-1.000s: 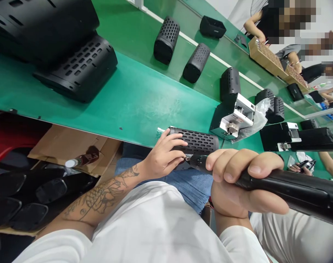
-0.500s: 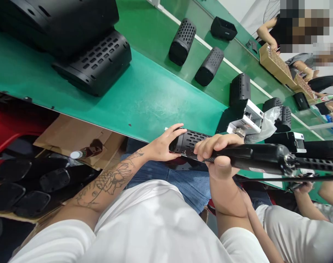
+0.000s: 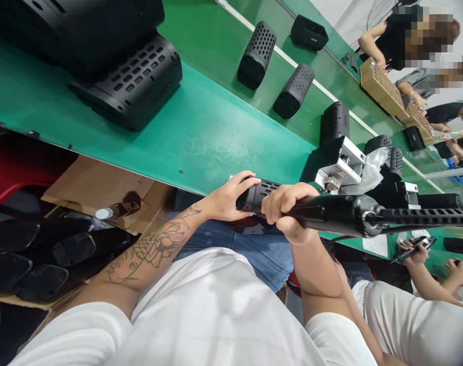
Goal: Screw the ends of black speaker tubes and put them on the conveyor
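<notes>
The left hand (image 3: 227, 199) grips the end of a black perforated tube (image 3: 258, 195) at the near edge of the green table (image 3: 201, 137). The right hand (image 3: 288, 212) is closed around a black power screwdriver (image 3: 341, 214), just right of the tube.

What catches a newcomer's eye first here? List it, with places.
Bottom centre, the left hand steadies a perforated black cylinder at the green bench's near edge while the right hand grips a black power screwdriver. More black perforated housings lie top left.
</notes>
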`<state>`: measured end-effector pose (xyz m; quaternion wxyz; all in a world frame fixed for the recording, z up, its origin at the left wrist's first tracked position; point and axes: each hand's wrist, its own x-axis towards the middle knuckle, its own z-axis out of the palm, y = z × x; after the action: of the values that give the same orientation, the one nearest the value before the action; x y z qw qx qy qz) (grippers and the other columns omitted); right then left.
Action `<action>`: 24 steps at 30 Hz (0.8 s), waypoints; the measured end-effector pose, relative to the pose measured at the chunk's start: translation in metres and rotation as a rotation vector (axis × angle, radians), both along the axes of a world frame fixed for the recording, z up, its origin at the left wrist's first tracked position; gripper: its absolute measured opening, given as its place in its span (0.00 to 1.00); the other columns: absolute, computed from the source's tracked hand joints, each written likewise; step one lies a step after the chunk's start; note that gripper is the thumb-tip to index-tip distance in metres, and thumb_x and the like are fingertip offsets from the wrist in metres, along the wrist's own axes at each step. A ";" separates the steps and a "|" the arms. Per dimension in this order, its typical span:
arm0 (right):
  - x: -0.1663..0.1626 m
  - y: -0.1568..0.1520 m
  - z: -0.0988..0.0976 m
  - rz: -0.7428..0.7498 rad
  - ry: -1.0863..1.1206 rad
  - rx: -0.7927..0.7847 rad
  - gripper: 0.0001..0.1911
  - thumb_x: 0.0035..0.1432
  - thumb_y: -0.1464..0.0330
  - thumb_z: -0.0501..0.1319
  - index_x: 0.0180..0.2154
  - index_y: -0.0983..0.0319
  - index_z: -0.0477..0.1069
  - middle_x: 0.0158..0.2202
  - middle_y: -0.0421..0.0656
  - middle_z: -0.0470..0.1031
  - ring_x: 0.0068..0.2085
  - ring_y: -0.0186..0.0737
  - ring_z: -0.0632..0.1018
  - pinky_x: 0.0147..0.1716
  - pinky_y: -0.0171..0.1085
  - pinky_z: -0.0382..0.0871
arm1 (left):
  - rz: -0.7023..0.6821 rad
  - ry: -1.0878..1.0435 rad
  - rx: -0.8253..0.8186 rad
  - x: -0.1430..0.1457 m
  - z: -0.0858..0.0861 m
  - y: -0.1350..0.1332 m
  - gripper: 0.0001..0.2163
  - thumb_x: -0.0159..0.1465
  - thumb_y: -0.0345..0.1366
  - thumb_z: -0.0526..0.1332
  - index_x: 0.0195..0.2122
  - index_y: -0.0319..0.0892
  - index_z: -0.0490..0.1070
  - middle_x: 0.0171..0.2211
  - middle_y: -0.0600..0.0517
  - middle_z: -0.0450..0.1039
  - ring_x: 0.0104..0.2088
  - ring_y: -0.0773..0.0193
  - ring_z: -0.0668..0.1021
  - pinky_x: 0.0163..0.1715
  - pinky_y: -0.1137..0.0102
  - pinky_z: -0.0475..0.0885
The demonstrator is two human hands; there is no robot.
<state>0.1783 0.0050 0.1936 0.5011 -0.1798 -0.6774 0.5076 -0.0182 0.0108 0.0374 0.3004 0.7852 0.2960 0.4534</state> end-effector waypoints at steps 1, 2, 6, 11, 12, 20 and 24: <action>0.000 -0.001 -0.003 0.001 -0.011 -0.016 0.17 0.63 0.57 0.82 0.38 0.53 0.76 0.25 0.31 0.78 0.19 0.32 0.75 0.28 0.37 0.81 | 0.000 0.001 0.006 -0.001 -0.001 0.001 0.45 0.68 0.41 0.80 0.83 0.46 0.62 0.79 0.30 0.65 0.79 0.32 0.74 0.79 0.40 0.75; -0.001 -0.002 -0.006 -0.006 -0.034 -0.047 0.19 0.62 0.55 0.83 0.37 0.53 0.75 0.24 0.31 0.77 0.20 0.33 0.75 0.27 0.37 0.80 | -0.003 0.002 0.015 -0.002 -0.002 0.002 0.45 0.68 0.41 0.80 0.83 0.46 0.62 0.78 0.30 0.65 0.79 0.32 0.74 0.79 0.40 0.75; -0.003 -0.009 -0.006 -0.077 -0.109 -0.172 0.31 0.52 0.43 0.86 0.33 0.53 0.70 0.21 0.30 0.71 0.19 0.34 0.73 0.24 0.39 0.78 | 0.060 0.024 0.098 -0.002 -0.007 -0.002 0.46 0.69 0.45 0.80 0.83 0.48 0.61 0.76 0.32 0.68 0.76 0.33 0.78 0.77 0.40 0.78; 0.048 0.003 0.030 -0.405 0.144 0.026 0.27 0.65 0.43 0.78 0.37 0.52 0.69 0.19 0.25 0.67 0.14 0.31 0.69 0.21 0.35 0.76 | 0.500 0.122 0.245 0.022 -0.020 -0.060 0.54 0.65 0.59 0.83 0.85 0.49 0.59 0.70 0.30 0.71 0.67 0.29 0.82 0.66 0.35 0.85; 0.067 0.010 0.039 -0.535 0.161 0.072 0.25 0.67 0.43 0.77 0.38 0.52 0.70 0.20 0.25 0.68 0.15 0.31 0.69 0.21 0.35 0.76 | 0.564 0.143 0.254 0.029 -0.023 -0.077 0.57 0.65 0.62 0.82 0.86 0.47 0.57 0.69 0.28 0.71 0.66 0.27 0.82 0.64 0.34 0.86; 0.200 0.097 0.024 -1.214 0.021 0.173 0.30 0.61 0.39 0.78 0.35 0.56 0.72 0.20 0.30 0.73 0.19 0.35 0.75 0.24 0.38 0.76 | 0.108 0.202 0.373 0.050 -0.006 -0.115 0.45 0.69 0.23 0.62 0.88 0.48 0.59 0.60 0.36 0.81 0.54 0.47 0.89 0.51 0.57 0.93; 0.211 0.106 0.001 -1.144 0.037 0.121 0.32 0.60 0.38 0.78 0.34 0.56 0.71 0.20 0.30 0.72 0.19 0.34 0.75 0.25 0.38 0.75 | -0.163 0.360 0.451 0.051 0.047 -0.033 0.47 0.59 0.22 0.68 0.81 0.58 0.70 0.76 0.42 0.78 0.75 0.36 0.80 0.80 0.38 0.73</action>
<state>0.3889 0.1111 0.1950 0.7173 -0.4797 -0.4912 0.1189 0.0330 -0.0222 0.0843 0.0966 0.9211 0.1725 0.3354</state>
